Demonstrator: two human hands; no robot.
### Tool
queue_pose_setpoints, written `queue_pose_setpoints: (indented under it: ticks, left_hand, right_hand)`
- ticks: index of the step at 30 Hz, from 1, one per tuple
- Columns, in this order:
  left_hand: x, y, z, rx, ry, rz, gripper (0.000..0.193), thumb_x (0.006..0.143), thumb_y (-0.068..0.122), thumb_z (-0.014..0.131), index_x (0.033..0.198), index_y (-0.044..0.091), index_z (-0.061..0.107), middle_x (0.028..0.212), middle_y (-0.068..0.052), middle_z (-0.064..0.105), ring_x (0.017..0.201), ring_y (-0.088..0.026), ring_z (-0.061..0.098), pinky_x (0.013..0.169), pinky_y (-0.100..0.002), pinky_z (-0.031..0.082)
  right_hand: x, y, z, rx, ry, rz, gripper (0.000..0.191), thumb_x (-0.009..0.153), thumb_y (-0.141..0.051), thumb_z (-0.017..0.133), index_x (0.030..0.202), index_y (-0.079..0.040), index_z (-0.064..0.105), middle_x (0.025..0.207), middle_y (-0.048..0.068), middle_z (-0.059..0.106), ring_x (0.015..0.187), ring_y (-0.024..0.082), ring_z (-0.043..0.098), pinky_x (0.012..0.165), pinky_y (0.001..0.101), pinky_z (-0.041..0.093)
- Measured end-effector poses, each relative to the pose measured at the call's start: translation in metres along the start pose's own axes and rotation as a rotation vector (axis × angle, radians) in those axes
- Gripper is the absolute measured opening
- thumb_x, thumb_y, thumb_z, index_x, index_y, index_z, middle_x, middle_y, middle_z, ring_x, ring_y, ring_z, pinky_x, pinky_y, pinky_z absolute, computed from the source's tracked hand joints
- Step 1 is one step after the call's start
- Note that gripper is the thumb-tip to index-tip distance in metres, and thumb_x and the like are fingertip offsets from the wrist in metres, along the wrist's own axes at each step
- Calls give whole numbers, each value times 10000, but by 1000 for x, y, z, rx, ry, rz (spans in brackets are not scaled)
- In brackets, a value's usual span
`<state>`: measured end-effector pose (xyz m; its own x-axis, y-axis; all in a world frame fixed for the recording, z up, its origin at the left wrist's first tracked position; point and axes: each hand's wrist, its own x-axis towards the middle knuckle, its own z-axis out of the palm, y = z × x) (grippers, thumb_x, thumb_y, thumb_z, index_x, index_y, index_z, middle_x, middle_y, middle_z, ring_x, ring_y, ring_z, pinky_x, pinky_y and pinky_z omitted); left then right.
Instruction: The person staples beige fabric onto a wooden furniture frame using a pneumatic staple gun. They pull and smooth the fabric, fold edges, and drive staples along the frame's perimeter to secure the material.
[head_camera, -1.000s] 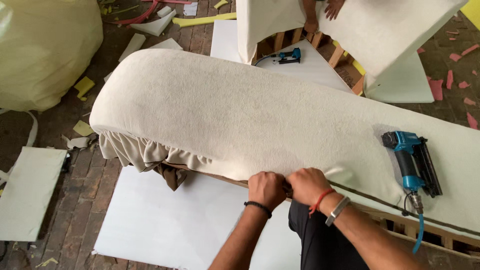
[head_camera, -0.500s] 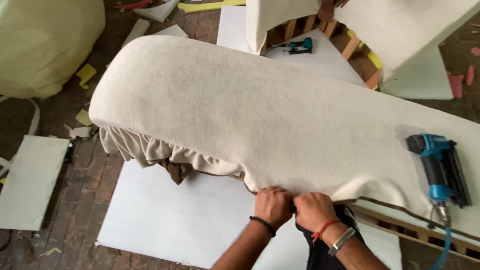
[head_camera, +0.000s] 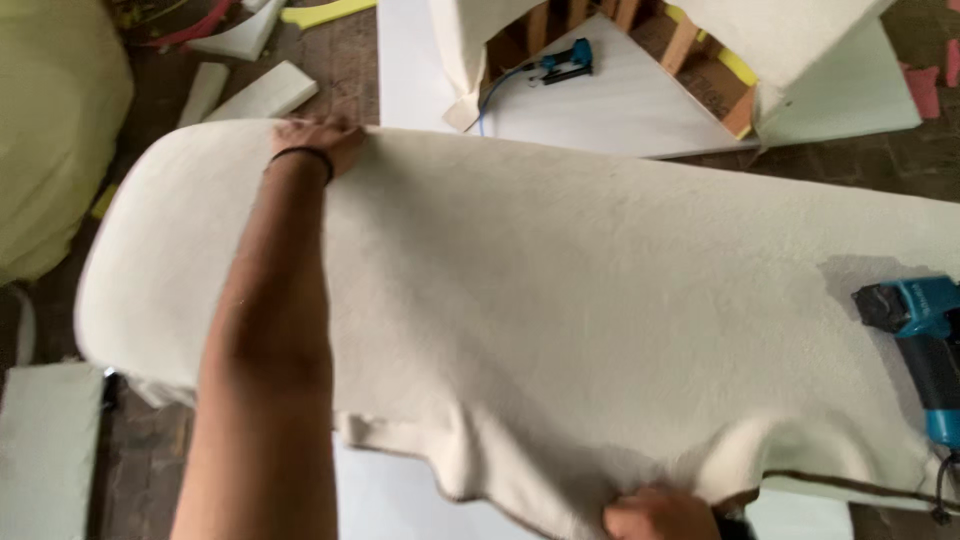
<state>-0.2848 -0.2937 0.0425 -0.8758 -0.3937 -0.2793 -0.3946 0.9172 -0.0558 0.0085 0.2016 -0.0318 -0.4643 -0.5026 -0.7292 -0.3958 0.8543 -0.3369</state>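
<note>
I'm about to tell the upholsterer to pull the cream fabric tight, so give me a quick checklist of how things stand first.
1. Left hand flat on the far edge of the cream fabric: ok.
2. Right hand at the near hem: ok; the grip itself, cannot tell.
3. Fabric smooth on top: ok.
4. Near hem even: not ok, it hangs bunched.
5. Blue staple gun lying on the padded piece, near the right hand: ok.

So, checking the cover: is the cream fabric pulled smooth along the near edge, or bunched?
Bunched: the cream fabric hangs in loose folds where the right hand grips it.
</note>
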Motion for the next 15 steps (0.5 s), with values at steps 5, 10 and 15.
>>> queue_pose_setpoints:
  ticks: [5,10,15]
  left_hand:
    - [8,138,13,-130,-351,44,610,1032,512,359,1503,159,516,1578,-135,469,1435,-298,470,1198,-456,351]
    - [-44,245,34,-34,-216,624,564,1063,540,302,1501,253,513,1536,-68,537,1376,-316,529,1180,-470,411]
    - [-122,280,64,142,27,920,695,997,511,371,1609,246,173,1682,-77,123,1516,-308,145,1206,-507,131]
  right_hand:
    - [7,14,-2,45,-42,-28,152,760,-244,670,687,-116,632,735,63,671,783,240,691,739,439,536]
    - [0,13,-1,65,-11,-30,116,716,-218,687,695,-117,634,755,70,675,801,273,685,729,464,531]
    - [-24,1,-10,73,106,-46,105,672,-193,704,703,-119,637,775,76,679,819,307,679,719,490,525]
